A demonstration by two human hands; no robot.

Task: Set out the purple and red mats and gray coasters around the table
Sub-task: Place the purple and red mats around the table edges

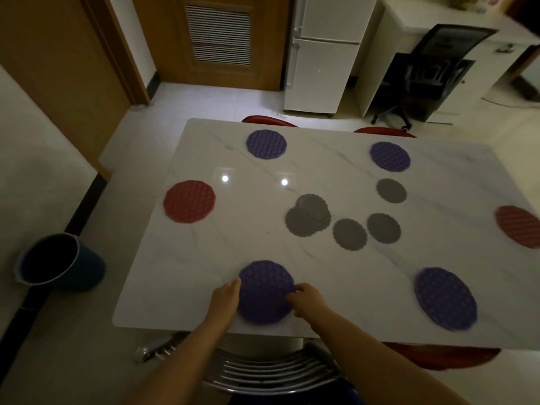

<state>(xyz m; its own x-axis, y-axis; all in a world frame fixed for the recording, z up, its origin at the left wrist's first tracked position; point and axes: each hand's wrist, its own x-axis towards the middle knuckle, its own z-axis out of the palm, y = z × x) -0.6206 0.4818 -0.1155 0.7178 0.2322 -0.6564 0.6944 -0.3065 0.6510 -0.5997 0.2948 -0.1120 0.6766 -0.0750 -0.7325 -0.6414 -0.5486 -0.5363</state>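
Note:
A purple mat (264,290) lies flat near the front edge of the white marble table (233,244). My left hand (225,299) touches its left rim with straight fingers. My right hand (306,298) has curled fingers on its right rim. Three more purple mats lie at the far left (266,144), far right (390,156) and near right (445,298). One red mat (189,201) sits at the left end, another (518,226) at the right end. Several gray coasters lie mid-table: overlapping ones (306,220) and single ones (349,234), (384,228), (391,190).
A metal-backed chair (277,372) stands right below me at the table's front. Red chairs (268,121) are tucked at the far side. A dark bucket (58,263) stands on the floor to the left. A white fridge (324,54) and black office chair (432,71) stand behind.

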